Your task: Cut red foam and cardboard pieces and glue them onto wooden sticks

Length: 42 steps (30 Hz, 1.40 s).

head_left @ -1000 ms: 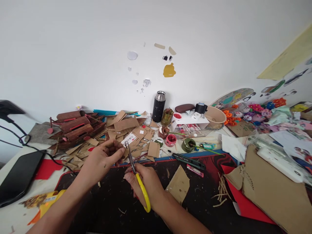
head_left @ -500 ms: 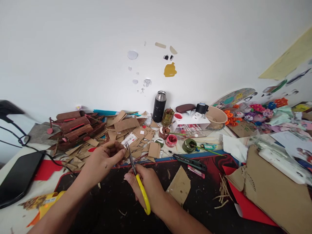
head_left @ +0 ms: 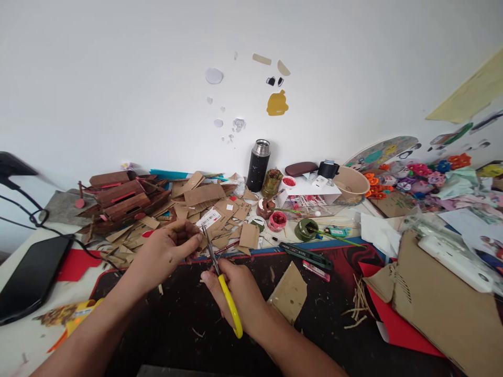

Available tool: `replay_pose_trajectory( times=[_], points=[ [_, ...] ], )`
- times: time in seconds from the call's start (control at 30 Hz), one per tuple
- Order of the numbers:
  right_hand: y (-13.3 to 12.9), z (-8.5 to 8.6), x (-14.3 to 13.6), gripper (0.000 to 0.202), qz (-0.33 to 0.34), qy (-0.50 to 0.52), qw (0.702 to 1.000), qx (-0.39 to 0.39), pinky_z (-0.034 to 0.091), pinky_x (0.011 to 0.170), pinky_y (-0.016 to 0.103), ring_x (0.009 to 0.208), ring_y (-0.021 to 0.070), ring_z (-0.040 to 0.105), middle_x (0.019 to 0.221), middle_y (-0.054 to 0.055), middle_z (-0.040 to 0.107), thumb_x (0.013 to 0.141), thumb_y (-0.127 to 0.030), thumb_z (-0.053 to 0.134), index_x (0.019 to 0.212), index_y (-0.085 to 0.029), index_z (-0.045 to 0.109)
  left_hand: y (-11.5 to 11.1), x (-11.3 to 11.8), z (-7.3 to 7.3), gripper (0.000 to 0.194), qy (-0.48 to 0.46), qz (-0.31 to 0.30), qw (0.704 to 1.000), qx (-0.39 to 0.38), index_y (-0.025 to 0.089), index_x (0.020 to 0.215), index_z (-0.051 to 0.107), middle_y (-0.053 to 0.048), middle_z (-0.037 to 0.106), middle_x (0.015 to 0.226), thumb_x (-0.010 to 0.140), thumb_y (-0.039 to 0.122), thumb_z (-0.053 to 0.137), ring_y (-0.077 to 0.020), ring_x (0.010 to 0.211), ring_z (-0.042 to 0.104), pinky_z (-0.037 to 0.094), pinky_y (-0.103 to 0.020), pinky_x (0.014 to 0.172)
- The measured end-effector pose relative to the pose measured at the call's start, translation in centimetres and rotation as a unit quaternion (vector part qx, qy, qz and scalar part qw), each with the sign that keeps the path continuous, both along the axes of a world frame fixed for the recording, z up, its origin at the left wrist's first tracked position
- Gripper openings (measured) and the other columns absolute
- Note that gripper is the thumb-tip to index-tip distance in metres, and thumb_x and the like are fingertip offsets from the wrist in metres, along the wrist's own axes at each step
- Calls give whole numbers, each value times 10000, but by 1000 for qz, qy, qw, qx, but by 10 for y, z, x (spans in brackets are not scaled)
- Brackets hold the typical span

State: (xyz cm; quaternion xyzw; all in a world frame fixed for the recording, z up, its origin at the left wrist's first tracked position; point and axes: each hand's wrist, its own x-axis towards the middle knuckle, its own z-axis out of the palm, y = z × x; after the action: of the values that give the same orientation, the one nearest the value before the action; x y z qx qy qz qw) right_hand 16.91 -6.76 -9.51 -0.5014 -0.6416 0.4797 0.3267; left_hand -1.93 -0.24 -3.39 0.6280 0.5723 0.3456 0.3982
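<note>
Yellow-handled scissors [head_left: 230, 306] are in my right hand [head_left: 239, 293], their metal blades pointing up and away, close to the fingertips of my left hand. My left hand [head_left: 167, 254] has its thumb and fingers pinched together beside the blade tips; what they hold, if anything, is too small to make out. Beyond both hands lies a heap of cut cardboard pieces [head_left: 204, 195], with a white barcode label [head_left: 209, 218] among them. A flat cardboard piece [head_left: 290, 293] rests on the dark mat right of my right hand.
Brown model boats [head_left: 123, 199] stand at the back left, near a black phone [head_left: 33, 277]. A black bottle [head_left: 259, 166], open paint jars [head_left: 277, 221], a green cutter [head_left: 305, 256] and a pink box [head_left: 316, 271] lie beyond the mat's middle. Large cardboard [head_left: 448, 298] covers the right.
The view has tilted slightly downward, shifting the wall and table items a little. Both hands and the scissors keep nearly the same pose.
</note>
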Motion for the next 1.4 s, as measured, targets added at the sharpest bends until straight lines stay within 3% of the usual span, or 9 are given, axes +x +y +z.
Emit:
replay_pose_trajectory(
  times=[0.23,0.43,0.87,1.1,1.27,1.4],
  points=[
    [1,2,0,334,-3,-19,1000,18,316,574,266,574,149,506,649,-16,571,1051,-475,592,820,-235,571,0,2,1,395,-10,-5,1000,-12,229,747,689,-11,704,641,794,618,736,-200,582,627,503,-300,577],
    [1,7,-1,305,-6,-42,999,9,291,574,270,547,129,384,621,-39,479,1025,-415,574,789,-234,503,0,2,1,375,-9,-9,1000,-16,227,738,690,-7,691,635,786,596,735,-198,577,632,505,-294,568],
    [2,8,-2,271,-9,-82,997,8,313,581,272,555,148,465,635,-11,535,1033,-382,541,811,-228,565,0,9,4,505,-69,2,997,-42,236,701,685,0,676,594,666,703,871,-191,529,606,537,-300,540],
    [3,5,-4,246,-17,-95,995,5,333,602,273,582,160,520,656,5,581,1025,-334,581,805,-223,600,-1,10,4,480,-62,1,997,-47,246,686,666,-12,687,601,700,690,848,-209,559,628,556,-315,569],
    [2,-3,-6,265,-27,-53,998,-1,356,579,266,574,168,552,635,-3,572,1018,-336,598,774,-235,584,-2,8,-1,469,-58,-1,998,-38,244,715,670,-16,693,630,738,686,826,-220,595,645,556,-323,601],
    [2,-14,-5,292,-55,60,994,-77,361,453,236,431,153,520,517,-54,507,1045,-461,591,842,-250,605,-1,2,-11,422,-80,22,996,-17,236,769,666,-11,694,686,828,637,785,-205,651,642,533,-302,640]
  ],
)
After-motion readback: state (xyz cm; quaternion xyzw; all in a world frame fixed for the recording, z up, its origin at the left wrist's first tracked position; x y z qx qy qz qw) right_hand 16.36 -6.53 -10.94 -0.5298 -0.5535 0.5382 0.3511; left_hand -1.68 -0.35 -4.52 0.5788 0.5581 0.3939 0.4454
